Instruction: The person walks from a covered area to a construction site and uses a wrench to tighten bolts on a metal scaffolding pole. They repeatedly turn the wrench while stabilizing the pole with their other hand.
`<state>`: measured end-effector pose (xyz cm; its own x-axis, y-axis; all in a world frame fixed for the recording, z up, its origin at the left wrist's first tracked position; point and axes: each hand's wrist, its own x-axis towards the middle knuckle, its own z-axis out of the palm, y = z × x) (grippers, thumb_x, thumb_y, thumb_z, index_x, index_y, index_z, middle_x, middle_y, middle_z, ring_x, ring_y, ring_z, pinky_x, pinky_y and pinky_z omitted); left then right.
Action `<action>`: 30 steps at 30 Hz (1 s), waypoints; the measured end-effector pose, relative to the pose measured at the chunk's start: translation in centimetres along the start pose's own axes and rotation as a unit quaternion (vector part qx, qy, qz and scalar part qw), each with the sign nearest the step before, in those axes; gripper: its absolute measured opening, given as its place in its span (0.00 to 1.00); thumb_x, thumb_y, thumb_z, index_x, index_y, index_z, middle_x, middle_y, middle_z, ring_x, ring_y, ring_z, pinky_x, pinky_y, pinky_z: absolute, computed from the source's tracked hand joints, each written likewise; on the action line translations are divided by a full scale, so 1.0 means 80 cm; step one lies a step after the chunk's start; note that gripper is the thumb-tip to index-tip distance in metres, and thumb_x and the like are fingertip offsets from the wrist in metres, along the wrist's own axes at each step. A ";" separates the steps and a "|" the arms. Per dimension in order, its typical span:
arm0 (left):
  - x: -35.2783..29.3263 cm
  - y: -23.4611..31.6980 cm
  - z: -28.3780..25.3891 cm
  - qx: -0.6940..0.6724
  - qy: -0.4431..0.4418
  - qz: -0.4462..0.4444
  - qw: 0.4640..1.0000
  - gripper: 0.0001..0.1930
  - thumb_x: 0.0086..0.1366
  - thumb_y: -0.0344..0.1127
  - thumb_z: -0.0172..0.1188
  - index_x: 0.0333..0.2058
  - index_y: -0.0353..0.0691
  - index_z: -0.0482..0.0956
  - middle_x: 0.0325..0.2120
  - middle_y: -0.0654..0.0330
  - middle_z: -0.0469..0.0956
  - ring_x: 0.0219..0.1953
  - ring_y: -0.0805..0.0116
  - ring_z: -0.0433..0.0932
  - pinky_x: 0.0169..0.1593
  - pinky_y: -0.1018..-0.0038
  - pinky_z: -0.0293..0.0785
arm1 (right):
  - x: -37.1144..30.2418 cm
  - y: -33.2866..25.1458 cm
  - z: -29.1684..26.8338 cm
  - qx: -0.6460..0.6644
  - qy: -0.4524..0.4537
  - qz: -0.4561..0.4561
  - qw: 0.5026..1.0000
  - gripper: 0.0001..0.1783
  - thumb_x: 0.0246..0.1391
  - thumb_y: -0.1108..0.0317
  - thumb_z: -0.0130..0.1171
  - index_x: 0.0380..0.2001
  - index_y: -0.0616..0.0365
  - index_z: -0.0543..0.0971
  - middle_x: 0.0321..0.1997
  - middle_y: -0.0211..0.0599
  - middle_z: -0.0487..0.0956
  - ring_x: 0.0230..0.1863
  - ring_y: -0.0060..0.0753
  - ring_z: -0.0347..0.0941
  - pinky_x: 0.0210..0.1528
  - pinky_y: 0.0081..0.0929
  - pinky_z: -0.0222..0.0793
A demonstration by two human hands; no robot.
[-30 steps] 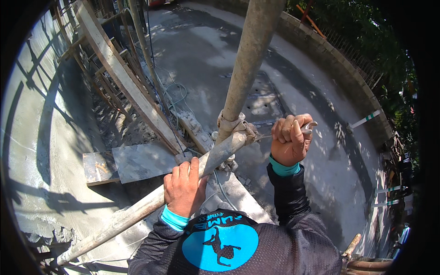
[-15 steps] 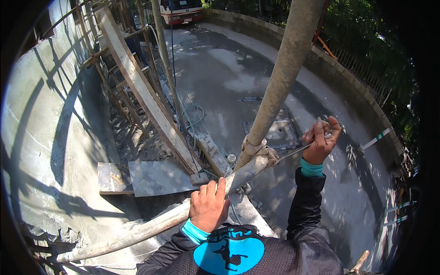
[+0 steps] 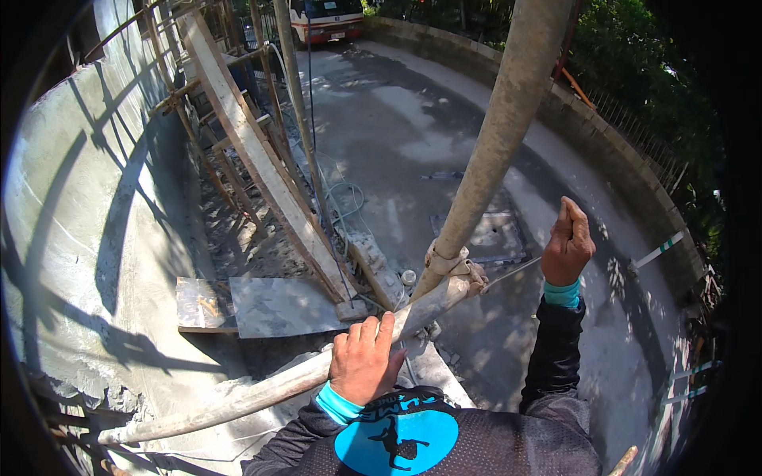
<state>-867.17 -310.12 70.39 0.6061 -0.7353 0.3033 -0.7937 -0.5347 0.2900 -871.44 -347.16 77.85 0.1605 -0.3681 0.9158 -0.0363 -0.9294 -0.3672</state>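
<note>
My left hand [image 3: 363, 358] lies over a pale, dirt-stained slanting pole [image 3: 298, 381], its fingers bent across the top. The pole's upper end meets a thick upright pole [image 3: 504, 127], where a knotted cloth-like lashing [image 3: 456, 266] wraps the joint. From the lashing a thin pale cord [image 3: 516, 271] runs straight toward my right hand [image 3: 568, 246]. That hand is raised right of the joint, fingers closed and pointing up. The cord's far end is hidden at the hand.
Left of the poles, a long wooden plank [image 3: 262, 159] leans toward a grey sheet [image 3: 286, 305]. A curved concrete wall [image 3: 55, 238] fills the left side. Below lies a paved road [image 3: 373, 135], with a parked vehicle [image 3: 329, 20] at the far end and a low block wall [image 3: 635, 151] beyond.
My right hand has moved right and away from the lashing, and its fingers now point upward. My left hand stays on the slanting pole. The view has shifted slightly.
</note>
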 end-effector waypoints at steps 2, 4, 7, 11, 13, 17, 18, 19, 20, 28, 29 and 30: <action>0.010 -0.005 -0.019 -0.060 -0.072 -0.007 0.996 0.39 0.59 0.49 0.74 0.63 0.33 0.74 0.53 0.48 0.78 0.51 0.49 0.77 0.52 0.57 0.73 | 0.000 0.005 -0.002 0.030 0.009 -0.031 0.999 0.11 0.70 0.79 0.59 0.51 0.63 0.85 0.34 0.26 0.82 0.30 0.15 0.69 0.33 0.17 0.68; 0.034 -0.006 -0.057 -0.131 -0.074 -0.004 0.989 0.37 0.61 0.52 0.73 0.61 0.31 0.76 0.55 0.45 0.77 0.56 0.46 0.77 0.58 0.55 0.73 | -0.002 0.008 -0.002 0.006 0.019 -0.025 1.000 0.10 0.71 0.78 0.60 0.51 0.63 0.85 0.37 0.27 0.83 0.31 0.15 0.70 0.34 0.17 0.69; 0.099 0.019 -0.139 -0.163 0.042 0.202 0.965 0.34 0.63 0.52 0.73 0.59 0.32 0.78 0.57 0.42 0.75 0.57 0.42 0.77 0.57 0.50 0.74 | -0.006 0.007 -0.001 0.019 0.008 0.011 1.000 0.09 0.68 0.79 0.62 0.48 0.64 0.85 0.41 0.43 0.89 0.39 0.26 0.84 0.45 0.23 0.78; 0.185 0.110 -0.202 -0.141 0.061 0.431 0.889 0.32 0.61 0.50 0.73 0.57 0.35 0.80 0.54 0.44 0.76 0.54 0.43 0.77 0.55 0.50 0.75 | -0.007 -0.003 0.001 0.014 0.035 0.032 0.999 0.08 0.68 0.76 0.64 0.48 0.65 0.85 0.42 0.42 0.88 0.38 0.27 0.83 0.44 0.25 0.78; 0.210 0.140 -0.208 -0.081 0.035 0.467 0.880 0.32 0.61 0.50 0.73 0.57 0.35 0.80 0.55 0.43 0.76 0.55 0.43 0.77 0.56 0.50 0.74 | -0.005 -0.005 0.002 0.027 0.039 0.012 0.999 0.09 0.68 0.75 0.63 0.48 0.65 0.85 0.42 0.42 0.88 0.37 0.26 0.82 0.44 0.25 0.78; 0.230 0.146 -0.219 -0.010 -0.028 0.474 0.880 0.33 0.61 0.51 0.73 0.58 0.35 0.80 0.56 0.42 0.75 0.57 0.41 0.77 0.58 0.49 0.73 | -0.001 0.000 0.001 0.052 0.026 -0.038 0.998 0.09 0.69 0.75 0.63 0.49 0.66 0.85 0.42 0.42 0.88 0.37 0.25 0.81 0.43 0.25 0.78; 0.232 0.139 -0.224 0.008 -0.042 0.470 0.882 0.33 0.61 0.51 0.73 0.58 0.35 0.80 0.57 0.41 0.75 0.57 0.41 0.77 0.58 0.49 0.73 | 0.000 0.002 0.001 0.056 0.023 -0.047 0.997 0.09 0.69 0.75 0.63 0.49 0.66 0.85 0.42 0.41 0.88 0.37 0.25 0.81 0.42 0.25 0.77; 0.231 0.130 -0.231 0.027 -0.055 0.463 0.884 0.34 0.61 0.52 0.73 0.58 0.34 0.80 0.57 0.41 0.75 0.58 0.41 0.76 0.59 0.48 0.73 | -0.001 0.005 -0.001 0.062 0.018 -0.057 0.996 0.09 0.69 0.75 0.63 0.49 0.66 0.85 0.42 0.41 0.88 0.37 0.24 0.81 0.42 0.24 0.77; 0.230 0.120 -0.239 0.045 -0.066 0.454 0.887 0.34 0.60 0.52 0.73 0.59 0.34 0.80 0.58 0.41 0.75 0.58 0.40 0.76 0.59 0.48 0.73 | -0.001 0.007 -0.002 0.066 0.014 -0.070 0.995 0.09 0.69 0.75 0.63 0.49 0.66 0.85 0.42 0.41 0.88 0.36 0.24 0.81 0.42 0.24 0.77; 0.175 0.040 -0.292 0.119 -0.075 0.365 0.920 0.36 0.60 0.54 0.74 0.60 0.34 0.79 0.61 0.38 0.75 0.62 0.37 0.75 0.63 0.46 0.72 | 0.006 0.001 0.010 0.128 0.026 -0.068 0.989 0.09 0.72 0.75 0.60 0.50 0.60 0.85 0.42 0.34 0.84 0.43 0.21 0.77 0.42 0.21 0.76; 0.160 0.035 -0.284 0.095 -0.067 0.341 0.933 0.36 0.60 0.54 0.74 0.60 0.34 0.79 0.61 0.37 0.74 0.62 0.37 0.75 0.64 0.46 0.71 | 0.009 -0.001 0.009 0.076 0.030 -0.098 0.992 0.08 0.69 0.77 0.61 0.48 0.60 0.85 0.44 0.37 0.84 0.46 0.27 0.78 0.46 0.24 0.76; 0.144 0.029 -0.269 0.069 -0.063 0.314 0.945 0.36 0.60 0.54 0.74 0.60 0.34 0.79 0.62 0.37 0.74 0.62 0.37 0.75 0.64 0.46 0.71 | 0.012 -0.003 0.008 0.033 0.043 -0.119 0.991 0.08 0.67 0.78 0.63 0.47 0.60 0.85 0.46 0.39 0.84 0.49 0.33 0.80 0.49 0.28 0.76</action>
<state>-860.95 -310.84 94.12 0.0102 -0.9646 0.2636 -0.9992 -0.0198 -0.0339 -870.67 -347.28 78.75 0.0726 -0.1424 0.9872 0.0567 -0.9876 -0.1466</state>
